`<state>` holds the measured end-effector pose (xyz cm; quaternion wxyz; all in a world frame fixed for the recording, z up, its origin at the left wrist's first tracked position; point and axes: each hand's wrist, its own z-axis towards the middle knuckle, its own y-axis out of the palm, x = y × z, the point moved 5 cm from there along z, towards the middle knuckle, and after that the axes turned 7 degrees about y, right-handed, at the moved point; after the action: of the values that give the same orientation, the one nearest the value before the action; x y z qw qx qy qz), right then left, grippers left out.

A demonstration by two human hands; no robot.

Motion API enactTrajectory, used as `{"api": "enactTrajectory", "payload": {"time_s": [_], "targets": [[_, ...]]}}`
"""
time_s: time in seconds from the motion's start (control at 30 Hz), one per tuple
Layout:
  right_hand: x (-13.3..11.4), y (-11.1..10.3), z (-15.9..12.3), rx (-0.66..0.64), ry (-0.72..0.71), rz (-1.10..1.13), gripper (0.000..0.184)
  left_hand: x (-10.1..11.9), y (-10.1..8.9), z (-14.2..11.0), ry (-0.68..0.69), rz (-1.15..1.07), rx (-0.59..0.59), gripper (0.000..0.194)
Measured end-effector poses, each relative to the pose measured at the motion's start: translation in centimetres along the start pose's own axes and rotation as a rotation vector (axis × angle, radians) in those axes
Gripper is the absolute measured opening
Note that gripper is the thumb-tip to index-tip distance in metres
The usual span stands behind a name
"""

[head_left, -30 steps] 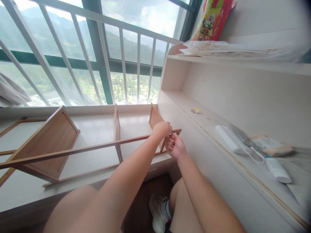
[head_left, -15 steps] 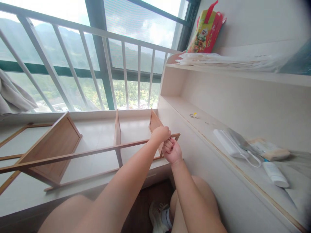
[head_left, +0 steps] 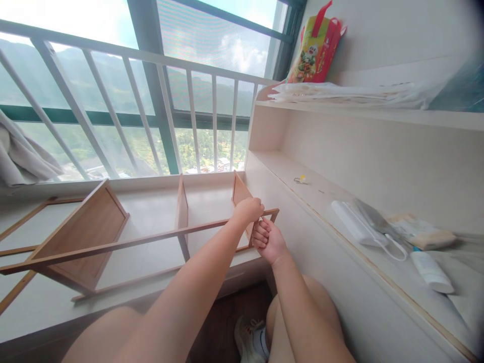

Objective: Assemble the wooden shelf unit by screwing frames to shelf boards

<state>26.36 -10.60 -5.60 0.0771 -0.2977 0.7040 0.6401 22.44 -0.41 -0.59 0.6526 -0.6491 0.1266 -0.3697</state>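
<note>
Frame (head_left: 143, 241), one, brown wood, on its side across the white ledge (head_left: 151, 199); we judge it stiff, fairly light and not slippery, best held by the near rail (head_left: 207, 227) where one of its three panels (head_left: 91, 222) joins, the slim bars likelier to scratch or split. At its right end we count two hands: right hand (head_left: 268, 241), fingers curled together, around what we cannot make out; left hand (head_left: 248, 209), fingertips hidden, grip we cannot tell. One white bottle (head_left: 432, 272) on the shelf (head_left: 278, 164) alongside.

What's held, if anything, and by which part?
Cannot tell: left hand and right hand curl at the right end of the wooden frame, hiding any grip.
</note>
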Motion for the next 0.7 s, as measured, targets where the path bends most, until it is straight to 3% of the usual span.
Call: {"api": "enactTrajectory", "payload": {"time_s": [0.1,0.17,0.3,0.37,0.47,0.57,0.63,0.7], "targets": [[0.7,-1.5,-1.0,0.064,0.012,-0.075,0.042,0.1,-0.1,-0.3,-0.010,0.005,0.003,0.036],[1.5,-3.8,-1.8,0.152,0.020,-0.150,0.042,0.3,-0.3,-0.5,-0.007,0.009,0.012,0.037],[3.0,-9.5,-3.7,0.456,-0.002,-0.272,0.040,1.1,-1.4,-1.1,0.011,0.053,0.090,0.036],[3.4,-11.3,-4.0,0.590,-0.040,-0.295,0.040,1.7,-2.4,-1.3,0.036,0.095,0.160,0.034],[3.7,-11.0,-3.0,0.569,-0.093,-0.476,0.040,2.8,-4.6,-1.9,0.084,0.124,0.268,0.030],[4.3,-9.4,-1.8,0.526,-0.038,-0.956,0.040,3.8,-6.5,-4.3,0.183,0.080,0.373,0.029],[5.0,-8.4,-1.4,0.468,-0.003,-1.400,0.042,3.9,-6.6,-7.2,0.260,-0.007,0.415,0.028],[6.4,-7.7,-1.4,0.320,0.072,-1.755,0.044,3.2,-5.1,-11.2,0.290,-0.112,0.383,0.026]]}}
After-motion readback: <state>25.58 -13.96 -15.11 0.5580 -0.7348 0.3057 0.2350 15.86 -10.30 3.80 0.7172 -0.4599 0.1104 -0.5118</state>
